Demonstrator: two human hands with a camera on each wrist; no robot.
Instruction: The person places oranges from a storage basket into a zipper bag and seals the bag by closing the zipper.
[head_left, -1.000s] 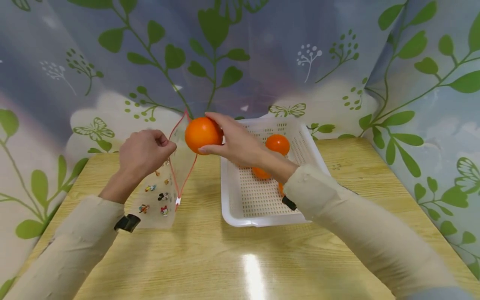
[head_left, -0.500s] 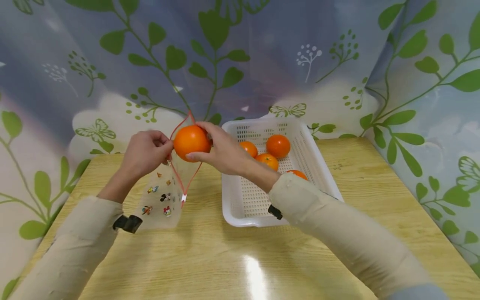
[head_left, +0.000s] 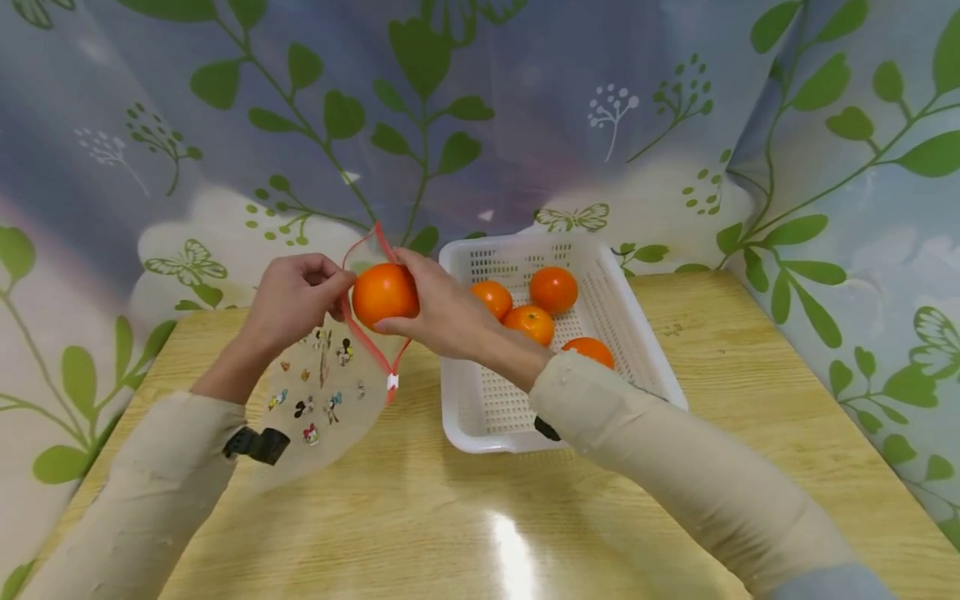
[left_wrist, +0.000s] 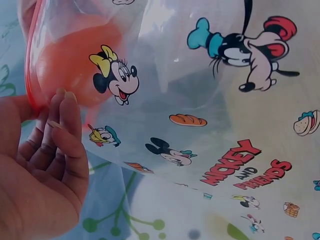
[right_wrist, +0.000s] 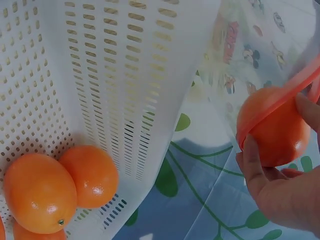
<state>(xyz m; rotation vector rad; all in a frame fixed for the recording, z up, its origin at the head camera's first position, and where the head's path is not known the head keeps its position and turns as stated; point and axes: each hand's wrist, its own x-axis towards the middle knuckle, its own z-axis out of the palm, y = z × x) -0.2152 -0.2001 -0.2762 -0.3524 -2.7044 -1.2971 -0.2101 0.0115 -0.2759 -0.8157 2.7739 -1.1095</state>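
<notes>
My right hand (head_left: 442,304) grips an orange (head_left: 384,293) at the mouth of a clear zip bag (head_left: 330,417) printed with cartoon figures. In the right wrist view the bag's red zip edge (right_wrist: 280,100) crosses the front of that orange (right_wrist: 280,145). My left hand (head_left: 292,300) pinches the bag's red rim on the left side. Seen from the left wrist, the orange (left_wrist: 75,60) shows through the film, close to the left hand's fingertips (left_wrist: 70,97). A white slider (head_left: 393,382) sits at the rim's near end.
Right of the bag, a white perforated basket (head_left: 457,417) holds several oranges (head_left: 553,289). Both stand on a wood-grain table (head_left: 420,517). Behind the table hangs a leaf-patterned cloth (head_left: 525,108).
My right hand has carried the orange left and slightly down, from beside the bag's mouth into it. The bag's lower part has swung out and its near rim has shifted right.
</notes>
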